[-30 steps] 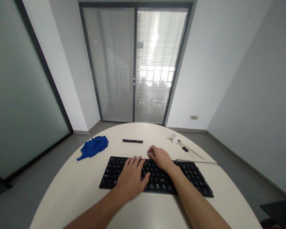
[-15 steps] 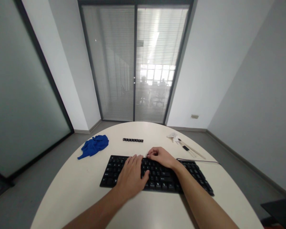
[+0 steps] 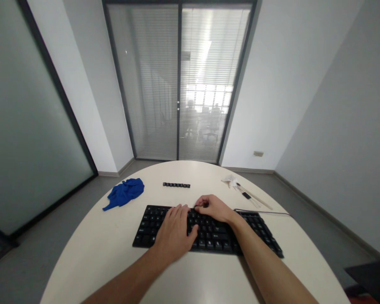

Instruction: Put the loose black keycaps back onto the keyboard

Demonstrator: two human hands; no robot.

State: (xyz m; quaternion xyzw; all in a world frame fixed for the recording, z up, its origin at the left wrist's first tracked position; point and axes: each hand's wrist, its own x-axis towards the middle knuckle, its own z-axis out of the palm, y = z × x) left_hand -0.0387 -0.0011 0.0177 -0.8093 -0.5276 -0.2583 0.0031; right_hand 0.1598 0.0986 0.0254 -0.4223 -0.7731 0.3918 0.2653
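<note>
A black keyboard (image 3: 210, 244) lies on the round table in front of me. My left hand (image 3: 175, 234) rests flat on its left-middle part, fingers stretched out toward the top edge and thumb apart. At the keyboard's top row, my right hand (image 3: 213, 207) is closed in a pinch, thumb and forefinger pressed around a small dark piece that looks like a keycap (image 3: 196, 207); the fingers hide most of it. Beyond the keyboard, several loose black keycaps (image 3: 176, 185) stand in a straight row.
A crumpled blue cloth (image 3: 126, 193) lies at the left on the pale table (image 3: 88, 249). To the right are a white crumpled piece (image 3: 230, 181), thin sticks (image 3: 261, 202) and a small black-handled tool (image 3: 246, 195). The keyboard's cable (image 3: 266, 212) runs toward the right edge.
The view has shifted very slightly. Both hands keep their places on the keyboard, and the right fingertips have barely moved.
</note>
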